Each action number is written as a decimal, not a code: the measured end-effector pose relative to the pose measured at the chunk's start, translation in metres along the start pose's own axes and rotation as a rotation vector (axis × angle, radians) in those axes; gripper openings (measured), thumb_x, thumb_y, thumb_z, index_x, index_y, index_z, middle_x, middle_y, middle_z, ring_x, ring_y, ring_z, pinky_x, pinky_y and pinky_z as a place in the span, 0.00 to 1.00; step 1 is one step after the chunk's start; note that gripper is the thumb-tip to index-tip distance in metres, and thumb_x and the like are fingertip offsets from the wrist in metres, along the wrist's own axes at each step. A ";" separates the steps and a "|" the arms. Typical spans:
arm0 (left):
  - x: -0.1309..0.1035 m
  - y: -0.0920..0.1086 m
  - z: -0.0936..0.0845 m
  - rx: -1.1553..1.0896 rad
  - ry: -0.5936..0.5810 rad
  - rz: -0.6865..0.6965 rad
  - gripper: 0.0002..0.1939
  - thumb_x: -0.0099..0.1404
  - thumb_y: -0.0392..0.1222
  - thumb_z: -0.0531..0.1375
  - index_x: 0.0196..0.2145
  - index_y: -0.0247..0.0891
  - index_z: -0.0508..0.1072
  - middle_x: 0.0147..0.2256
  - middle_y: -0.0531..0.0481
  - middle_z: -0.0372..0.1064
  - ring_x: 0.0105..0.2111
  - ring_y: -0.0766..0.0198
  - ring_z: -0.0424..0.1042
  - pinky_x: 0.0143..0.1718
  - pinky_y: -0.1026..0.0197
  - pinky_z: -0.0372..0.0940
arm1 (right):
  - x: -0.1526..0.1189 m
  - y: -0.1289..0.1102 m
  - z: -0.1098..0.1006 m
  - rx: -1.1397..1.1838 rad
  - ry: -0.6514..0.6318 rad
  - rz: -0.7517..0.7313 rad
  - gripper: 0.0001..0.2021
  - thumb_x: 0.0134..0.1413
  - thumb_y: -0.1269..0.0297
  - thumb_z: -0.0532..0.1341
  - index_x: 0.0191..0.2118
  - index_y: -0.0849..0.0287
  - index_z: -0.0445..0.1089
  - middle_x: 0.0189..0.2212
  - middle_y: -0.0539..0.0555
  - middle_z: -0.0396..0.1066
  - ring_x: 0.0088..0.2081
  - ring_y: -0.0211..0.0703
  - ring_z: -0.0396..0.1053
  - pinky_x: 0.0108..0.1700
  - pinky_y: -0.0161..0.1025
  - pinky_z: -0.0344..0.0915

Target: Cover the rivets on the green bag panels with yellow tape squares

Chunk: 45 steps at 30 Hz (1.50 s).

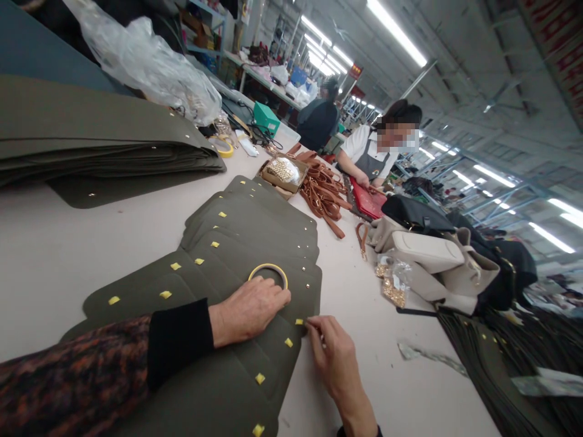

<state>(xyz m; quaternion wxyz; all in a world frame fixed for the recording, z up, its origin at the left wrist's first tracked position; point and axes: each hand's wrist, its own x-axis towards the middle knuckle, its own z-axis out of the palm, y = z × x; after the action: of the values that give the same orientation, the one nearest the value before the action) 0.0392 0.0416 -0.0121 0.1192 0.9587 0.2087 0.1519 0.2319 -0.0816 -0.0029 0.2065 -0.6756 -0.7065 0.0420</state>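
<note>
Panel [255, 340] edge: right hand [334, 355] fingers pinch a yellow tab [299, 321].
Left hand [248, 309] lies flat, holding nothing; a slip could skew the tab.

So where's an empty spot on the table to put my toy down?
Bare table lies between the stacked olive panels and the fanned olive pieces. Another patch sits right of the right hand, before the plastic scrap. It's crowded around the beige bags and brown straps.

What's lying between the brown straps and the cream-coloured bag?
In the head view, one loose brown strap piece lies on the bare table between the brown straps and the cream bag.
</note>
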 end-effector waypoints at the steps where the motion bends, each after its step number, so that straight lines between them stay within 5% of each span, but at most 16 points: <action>1: -0.001 0.000 0.001 -0.002 0.005 0.005 0.04 0.68 0.34 0.52 0.36 0.38 0.65 0.32 0.49 0.68 0.33 0.59 0.64 0.34 0.58 0.57 | 0.000 -0.001 0.000 -0.027 -0.017 -0.090 0.10 0.63 0.71 0.50 0.39 0.57 0.68 0.33 0.55 0.72 0.35 0.42 0.71 0.38 0.37 0.67; 5: -0.004 0.000 0.002 -0.031 0.031 0.000 0.07 0.65 0.30 0.52 0.36 0.39 0.66 0.33 0.49 0.67 0.33 0.58 0.64 0.35 0.57 0.57 | 0.006 -0.008 0.005 -0.176 -0.107 -0.217 0.10 0.59 0.77 0.53 0.37 0.59 0.70 0.31 0.55 0.71 0.34 0.43 0.71 0.37 0.37 0.68; 14: 0.001 0.007 -0.001 -0.110 -0.074 -0.069 0.15 0.59 0.24 0.52 0.39 0.38 0.69 0.38 0.47 0.70 0.37 0.55 0.68 0.39 0.55 0.62 | 0.034 -0.022 0.015 -0.090 -0.182 0.341 0.11 0.49 0.79 0.56 0.25 0.59 0.73 0.26 0.53 0.76 0.31 0.42 0.74 0.33 0.33 0.61; 18: 0.002 0.005 -0.008 -0.158 -0.085 -0.035 0.11 0.62 0.26 0.51 0.38 0.38 0.68 0.35 0.49 0.71 0.34 0.59 0.70 0.35 0.60 0.64 | 0.034 -0.030 0.008 0.043 -0.217 0.428 0.12 0.45 0.78 0.55 0.22 0.59 0.73 0.23 0.53 0.76 0.29 0.41 0.73 0.29 0.32 0.58; 22: 0.002 -0.005 -0.020 -0.251 0.040 0.035 0.10 0.68 0.31 0.49 0.41 0.39 0.67 0.34 0.52 0.72 0.34 0.63 0.72 0.34 0.65 0.65 | 0.027 -0.030 -0.003 0.244 -0.309 0.337 0.11 0.48 0.74 0.56 0.26 0.58 0.76 0.22 0.51 0.75 0.27 0.40 0.72 0.27 0.32 0.58; 27: 0.001 -0.009 -0.024 -0.292 0.155 0.087 0.23 0.70 0.37 0.50 0.61 0.41 0.54 0.45 0.48 0.73 0.41 0.63 0.74 0.42 0.64 0.67 | 0.026 -0.028 -0.009 0.507 0.067 0.346 0.11 0.56 0.62 0.58 0.40 0.59 0.75 0.28 0.53 0.76 0.29 0.41 0.72 0.30 0.34 0.67; 30: 0.000 -0.006 -0.021 -0.249 0.172 0.090 0.26 0.70 0.37 0.51 0.63 0.39 0.49 0.50 0.44 0.71 0.43 0.60 0.74 0.43 0.62 0.68 | 0.030 -0.034 -0.008 0.488 0.164 0.135 0.10 0.57 0.66 0.58 0.43 0.58 0.73 0.36 0.54 0.76 0.35 0.41 0.72 0.36 0.35 0.68; 37: 0.002 0.002 -0.021 -0.170 0.129 0.092 0.23 0.70 0.38 0.52 0.60 0.36 0.50 0.43 0.45 0.73 0.38 0.60 0.75 0.36 0.62 0.68 | 0.039 -0.042 0.000 0.250 0.243 -0.174 0.08 0.59 0.74 0.54 0.37 0.58 0.69 0.30 0.52 0.71 0.32 0.38 0.68 0.34 0.35 0.64; 42: 0.004 0.004 -0.028 -0.231 0.082 0.025 0.03 0.69 0.35 0.52 0.40 0.38 0.64 0.31 0.54 0.72 0.28 0.65 0.72 0.26 0.66 0.60 | 0.037 -0.035 0.009 0.090 0.335 -0.258 0.08 0.57 0.76 0.54 0.33 0.60 0.68 0.25 0.51 0.68 0.28 0.38 0.66 0.31 0.35 0.61; 45: 0.005 0.002 -0.026 -0.228 0.114 0.001 0.05 0.65 0.30 0.52 0.34 0.39 0.64 0.28 0.55 0.70 0.26 0.65 0.69 0.24 0.65 0.57 | 0.036 -0.035 0.013 0.079 0.378 -0.238 0.08 0.56 0.76 0.55 0.33 0.60 0.69 0.24 0.51 0.68 0.26 0.38 0.66 0.30 0.34 0.61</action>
<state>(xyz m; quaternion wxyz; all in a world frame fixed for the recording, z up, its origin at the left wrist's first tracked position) 0.0355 0.0462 0.0142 0.2155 0.9288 0.1961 0.2289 0.1942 -0.0464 0.0053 0.3648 -0.5747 -0.7279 -0.0825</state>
